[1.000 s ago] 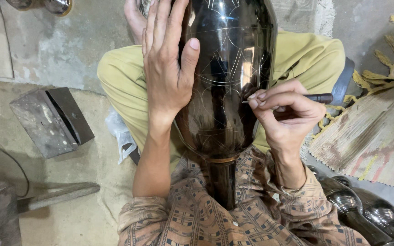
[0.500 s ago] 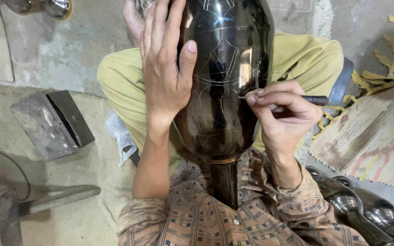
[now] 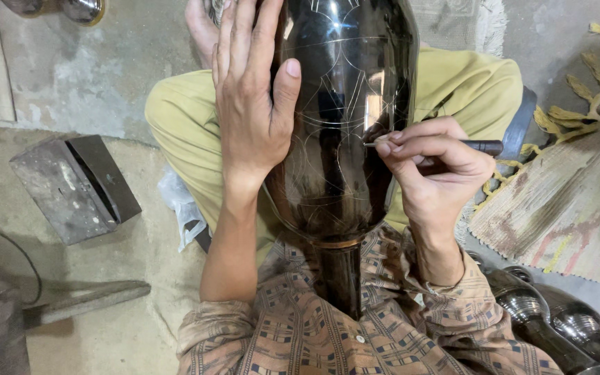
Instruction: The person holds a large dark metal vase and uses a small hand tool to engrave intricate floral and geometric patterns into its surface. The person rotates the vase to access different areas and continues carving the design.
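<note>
Now left hand (image 3: pixel 251 118) steadies vase (image 3: pixel 345 132); right hand (image 3: pixel 432 170) scribes.

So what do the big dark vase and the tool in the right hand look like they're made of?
The vase looks like metal with a dark, glossy coating: it mirrors light sharply, and thin scratched lines show paler against it. It could be glazed, though. The tool pinched in the right hand is a slim dark rod, probably metal; its tip is too small to judge.

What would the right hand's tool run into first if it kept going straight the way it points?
The right hand pinches a thin dark tool whose tip points left, already at the glossy dark vase. Going straight on, it would meet the vase's scored surface at once; the left hand lies farther along, probably out of line.
</note>
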